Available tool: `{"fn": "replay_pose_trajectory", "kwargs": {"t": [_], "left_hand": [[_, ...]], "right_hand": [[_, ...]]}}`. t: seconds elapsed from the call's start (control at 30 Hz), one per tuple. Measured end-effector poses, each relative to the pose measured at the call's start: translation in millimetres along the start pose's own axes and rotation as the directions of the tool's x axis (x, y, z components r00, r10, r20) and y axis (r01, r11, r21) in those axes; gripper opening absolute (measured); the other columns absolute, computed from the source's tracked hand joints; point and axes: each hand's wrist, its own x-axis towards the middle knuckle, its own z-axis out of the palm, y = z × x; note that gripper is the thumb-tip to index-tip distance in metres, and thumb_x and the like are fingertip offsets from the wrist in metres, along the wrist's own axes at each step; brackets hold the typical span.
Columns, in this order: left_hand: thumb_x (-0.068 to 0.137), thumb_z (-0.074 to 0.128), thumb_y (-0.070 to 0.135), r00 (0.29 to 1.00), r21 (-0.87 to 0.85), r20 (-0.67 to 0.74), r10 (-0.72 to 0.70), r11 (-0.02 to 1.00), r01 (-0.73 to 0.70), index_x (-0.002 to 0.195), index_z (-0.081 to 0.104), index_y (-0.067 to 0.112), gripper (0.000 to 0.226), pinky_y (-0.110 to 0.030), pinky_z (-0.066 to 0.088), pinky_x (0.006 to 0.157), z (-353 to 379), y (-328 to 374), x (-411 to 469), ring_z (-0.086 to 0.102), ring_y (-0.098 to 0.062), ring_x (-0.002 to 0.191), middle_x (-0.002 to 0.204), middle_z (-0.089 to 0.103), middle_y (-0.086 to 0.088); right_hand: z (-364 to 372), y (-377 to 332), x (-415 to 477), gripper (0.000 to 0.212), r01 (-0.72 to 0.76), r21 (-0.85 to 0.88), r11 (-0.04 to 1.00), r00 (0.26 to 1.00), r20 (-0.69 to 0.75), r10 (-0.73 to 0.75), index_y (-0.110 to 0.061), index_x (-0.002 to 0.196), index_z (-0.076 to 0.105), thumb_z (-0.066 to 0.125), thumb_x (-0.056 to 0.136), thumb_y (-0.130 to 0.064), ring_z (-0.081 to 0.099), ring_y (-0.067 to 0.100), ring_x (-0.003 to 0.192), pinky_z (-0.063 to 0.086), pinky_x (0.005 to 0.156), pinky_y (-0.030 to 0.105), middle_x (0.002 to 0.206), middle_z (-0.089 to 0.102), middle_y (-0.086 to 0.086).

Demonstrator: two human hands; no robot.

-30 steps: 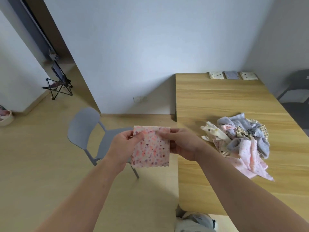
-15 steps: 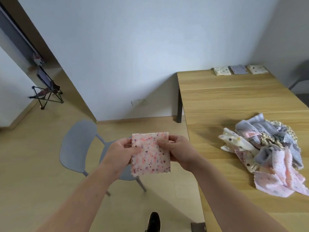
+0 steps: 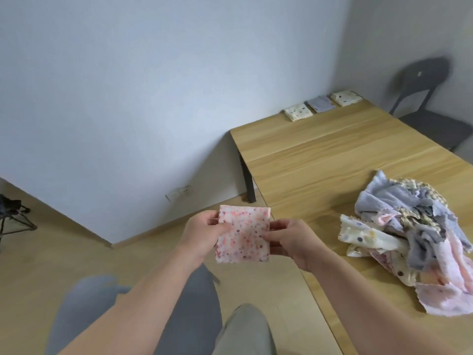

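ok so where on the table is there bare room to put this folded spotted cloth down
The widest bare stretch of the table lies between the row of three folded cloths and the loose cloth pile. A narrower strip runs between the pile and the table's left edge. The pile crowds the near right.

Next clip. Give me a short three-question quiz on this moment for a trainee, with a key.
1. True or false: the left hand and the right hand both pinch the pink speckled cloth.
2. How many folded cloths lie in a row at the far edge of the table?
3. Seen from the right hand, the loose cloth pile lies: A) to its right, B) to its left, C) directly beneath it.
Key: 1 true; 2 three; 3 A.
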Motion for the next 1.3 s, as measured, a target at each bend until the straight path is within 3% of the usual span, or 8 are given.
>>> {"fn": "replay_pose_trajectory", "kwargs": {"t": [0.1, 0.27, 0.4, 0.53, 0.63, 0.77, 0.93, 1.3], "left_hand": [[0.080, 0.074, 0.005, 0.998, 0.022, 0.065, 0.021, 0.999, -0.023, 0.112, 0.066, 0.016, 0.035, -0.029, 0.049, 0.069, 25.0, 29.1, 50.3, 0.068, -0.018, 0.090, 0.108, 0.073, -0.003], [0.080, 0.071, 0.004, 0.966, 0.174, 0.220, 0.138, 0.968, -0.178, 0.093, 0.050, 0.016, 0.027, -0.027, 0.039, 0.063, 76.4, 78.1, 169.9, 0.050, -0.014, 0.074, 0.089, 0.054, 0.001], [0.087, 0.067, 0.009, 0.907, 0.294, 0.376, 0.190, 0.903, -0.312, 0.084, 0.063, 0.022, 0.015, -0.023, 0.047, 0.063, 121.2, 99.5, 296.6, 0.062, -0.013, 0.076, 0.088, 0.066, 0.006], [0.087, 0.062, 0.006, 0.840, 0.412, 0.532, 0.109, 0.833, -0.369, 0.089, 0.071, 0.031, 0.027, -0.022, 0.050, 0.065, 151.3, 121.7, 417.2, 0.063, -0.013, 0.079, 0.096, 0.069, 0.009], [0.086, 0.053, 0.000, 0.811, 0.500, 0.582, 0.063, 0.759, -0.417, 0.098, 0.071, 0.034, 0.040, -0.018, 0.046, 0.064, 158.8, 150.2, 497.2, 0.059, -0.008, 0.076, 0.100, 0.067, 0.009], [0.087, 0.049, -0.007, 0.765, 0.560, 0.631, 0.128, 0.608, -0.564, 0.115, 0.073, 0.023, 0.048, -0.016, 0.045, 0.086, 172.5, 190.7, 601.8, 0.059, -0.007, 0.093, 0.119, 0.065, 0.011], [0.088, 0.049, -0.008, 0.728, 0.602, 0.662, 0.180, 0.451, -0.659, 0.126, 0.069, 0.016, 0.049, -0.005, 0.031, 0.082, 188.7, 219.5, 704.4, 0.054, -0.008, 0.098, 0.128, 0.058, 0.008], [0.095, 0.054, 0.006, 0.738, 0.669, 0.652, 0.171, 0.327, -0.667, 0.147, 0.050, 0.007, 0.052, -0.028, 0.022, 0.119, 213.3, 218.9, 792.9, 0.033, -0.021, 0.147, 0.160, 0.037, -0.006]], "right_hand": [[-19.6, -19.8, 19.0, 0.016, 0.028, 0.071, 0.997, 0.985, -0.174, -0.015, -0.002, 0.106, 0.064, 0.070, 0.091, 0.000, 0.077, 0.029, 0.082, 0.064, 0.073, 0.042, 0.096, 0.076, 0.017], [-59.1, -58.7, 94.9, 0.027, 0.066, 0.101, 0.993, 0.880, -0.476, -0.010, -0.012, 0.105, 0.051, 0.073, 0.090, -0.005, 0.075, 0.028, 0.081, 0.063, 0.066, 0.042, 0.097, 0.071, 0.017], [-92.0, -80.7, 194.9, 0.014, 0.032, 0.052, 0.998, 0.836, -0.548, 0.002, -0.008, 0.102, 0.059, 0.066, 0.092, 0.000, 0.075, 0.030, 0.075, 0.064, 0.066, 0.041, 0.090, 0.070, 0.020], [-116.5, -102.0, 298.9, 0.019, -0.061, 0.056, 0.997, 0.788, -0.610, 0.083, -0.013, 0.100, 0.071, 0.060, 0.093, 0.002, 0.072, 0.026, 0.081, 0.063, 0.074, 0.037, 0.096, 0.066, 0.015], [-121.6, -128.7, 374.0, 0.025, -0.137, 0.057, 0.989, 0.784, -0.604, 0.144, -0.017, 0.105, 0.073, 0.060, 0.091, -0.001, 0.071, 0.022, 0.078, 0.062, 0.073, 0.034, 0.097, 0.069, 0.008], [-131.8, -170.7, 472.6, 0.029, -0.133, 0.123, 0.983, 0.810, -0.558, 0.179, -0.019, 0.113, 0.073, 0.056, 0.094, -0.006, 0.074, 0.022, 0.086, 0.060, 0.073, 0.034, 0.101, 0.073, 0.005], [-149.6, -212.8, 573.3, 0.032, -0.100, 0.179, 0.979, 0.851, -0.494, 0.177, -0.018, 0.130, 0.065, 0.054, 0.100, -0.014, 0.071, 0.019, 0.092, 0.060, 0.075, 0.029, 0.104, 0.071, -0.002], [-172.4, -241.2, 666.8, 0.047, -0.181, 0.096, 0.979, 0.896, -0.395, 0.204, -0.027, 0.147, 0.050, 0.052, 0.100, -0.020, 0.067, 0.030, 0.108, 0.058, 0.087, 0.043, 0.121, 0.064, 0.003]]}}
